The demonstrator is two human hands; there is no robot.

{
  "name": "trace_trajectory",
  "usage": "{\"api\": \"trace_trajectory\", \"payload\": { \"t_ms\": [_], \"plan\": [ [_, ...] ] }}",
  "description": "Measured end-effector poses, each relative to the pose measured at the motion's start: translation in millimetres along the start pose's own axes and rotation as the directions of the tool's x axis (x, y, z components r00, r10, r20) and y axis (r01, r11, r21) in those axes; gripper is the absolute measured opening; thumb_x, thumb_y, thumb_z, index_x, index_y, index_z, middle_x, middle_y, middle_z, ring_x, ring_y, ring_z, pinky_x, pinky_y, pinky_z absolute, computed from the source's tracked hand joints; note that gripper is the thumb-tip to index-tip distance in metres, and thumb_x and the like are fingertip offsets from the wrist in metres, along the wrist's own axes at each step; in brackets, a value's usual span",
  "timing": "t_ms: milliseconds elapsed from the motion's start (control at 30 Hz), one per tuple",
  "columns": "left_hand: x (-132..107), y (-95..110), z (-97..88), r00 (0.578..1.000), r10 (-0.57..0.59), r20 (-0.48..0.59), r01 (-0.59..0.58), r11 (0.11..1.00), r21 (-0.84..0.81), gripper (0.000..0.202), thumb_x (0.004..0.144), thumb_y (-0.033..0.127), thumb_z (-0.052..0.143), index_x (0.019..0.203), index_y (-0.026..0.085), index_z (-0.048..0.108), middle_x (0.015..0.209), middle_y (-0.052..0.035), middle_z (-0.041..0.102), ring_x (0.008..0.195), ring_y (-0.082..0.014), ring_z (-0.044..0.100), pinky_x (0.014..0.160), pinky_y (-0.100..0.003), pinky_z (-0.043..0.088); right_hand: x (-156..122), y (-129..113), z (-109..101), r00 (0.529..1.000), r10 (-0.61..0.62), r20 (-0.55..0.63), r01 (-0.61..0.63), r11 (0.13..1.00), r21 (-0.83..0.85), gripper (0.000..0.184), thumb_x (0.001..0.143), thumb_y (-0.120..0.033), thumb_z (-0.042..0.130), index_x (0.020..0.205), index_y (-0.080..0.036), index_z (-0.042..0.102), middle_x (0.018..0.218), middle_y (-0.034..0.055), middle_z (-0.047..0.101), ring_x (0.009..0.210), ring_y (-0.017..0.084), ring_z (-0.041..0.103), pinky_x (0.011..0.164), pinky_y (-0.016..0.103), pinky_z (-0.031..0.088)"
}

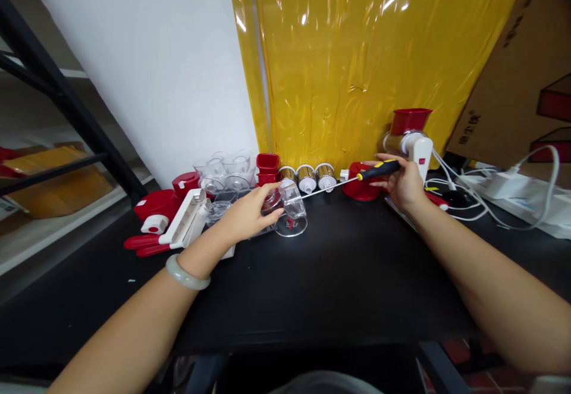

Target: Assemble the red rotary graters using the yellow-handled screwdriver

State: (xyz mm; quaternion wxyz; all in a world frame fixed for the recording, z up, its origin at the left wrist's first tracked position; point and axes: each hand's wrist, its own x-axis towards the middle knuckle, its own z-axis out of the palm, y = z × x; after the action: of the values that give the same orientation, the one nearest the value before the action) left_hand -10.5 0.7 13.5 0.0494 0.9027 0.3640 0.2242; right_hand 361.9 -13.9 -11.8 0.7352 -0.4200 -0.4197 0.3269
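My left hand (252,214), with a pale bangle on its wrist, has thumb and fingers closed round a clear plastic part (294,201). A clear round disc (292,226) with a red mark shows just below that part. My right hand (404,183) grips a screwdriver (379,169) by its black and yellow handle. The long thin shaft points left, and its tip end is at the clear part; whether it touches cannot be made out. Behind the shaft stand several metal grater drums (307,178) with white ends.
Red-handled white tools (182,224) and red bases (160,206) lie at the left, beside stacked clear cups (236,165). Red hoppers (267,165) stand mid-back. At right are a red base (361,185), a white grater machine (422,153), cables and a power strip (530,200).
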Motion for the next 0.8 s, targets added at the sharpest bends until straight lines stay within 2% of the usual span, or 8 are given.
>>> {"api": "trace_trajectory", "payload": {
  "t_ms": [100,233,533,800],
  "plan": [
    [0.1,-0.5,0.8,1.0,0.009,-0.008,-0.009,1.0,-0.001,0.06,0.092,0.048,0.054,0.145,0.024,0.038,0.134,-0.0121,0.058,0.112,-0.0291,0.061,0.093,-0.043,0.05,-0.9,1.4,-1.3,0.999,-0.027,0.034,0.027,1.0,-0.007,0.035,0.086,-0.042,0.036,0.105,-0.024,0.059,0.097,0.0092,0.075,0.089,0.028,0.071,0.06,0.041,0.058],
    [0.0,-1.7,1.8,1.0,0.008,-0.012,-0.008,1.0,-0.003,0.06,0.092,0.048,0.054,0.145,0.025,0.038,0.134,-0.0118,0.058,0.112,-0.0289,0.061,0.092,-0.044,0.05,-0.2,1.8,-1.7,0.999,-0.008,0.036,0.008,1.0,-0.003,0.033,0.084,-0.038,0.037,0.105,-0.024,0.059,0.099,0.0092,0.075,0.091,0.028,0.071,0.061,0.043,0.059],
    [0.5,-2.2,1.3,1.0,0.015,-0.008,-0.015,1.0,-0.006,0.06,0.092,0.048,0.054,0.144,0.024,0.038,0.135,-0.0122,0.058,0.113,-0.0295,0.061,0.093,-0.045,0.05,-1.3,-1.9,0.9,1.0,0.021,0.007,-0.021,1.0,0.0,0.03,0.084,-0.033,0.038,0.103,-0.022,0.06,0.098,0.0093,0.075,0.08,0.023,0.072,0.051,0.031,0.053],
    [0.4,-2.6,1.5,1.0,0.009,-0.006,-0.009,1.0,-0.007,0.059,0.092,0.047,0.054,0.144,0.025,0.038,0.135,-0.0117,0.058,0.114,-0.0292,0.061,0.092,-0.044,0.05,2.6,0.1,-1.6,0.997,0.061,-0.036,-0.062,0.998,-0.018,0.031,0.085,-0.034,0.044,0.103,-0.02,0.065,0.079,0.0059,0.071,0.06,0.019,0.07,0.046,0.027,0.05]
  ]
}}
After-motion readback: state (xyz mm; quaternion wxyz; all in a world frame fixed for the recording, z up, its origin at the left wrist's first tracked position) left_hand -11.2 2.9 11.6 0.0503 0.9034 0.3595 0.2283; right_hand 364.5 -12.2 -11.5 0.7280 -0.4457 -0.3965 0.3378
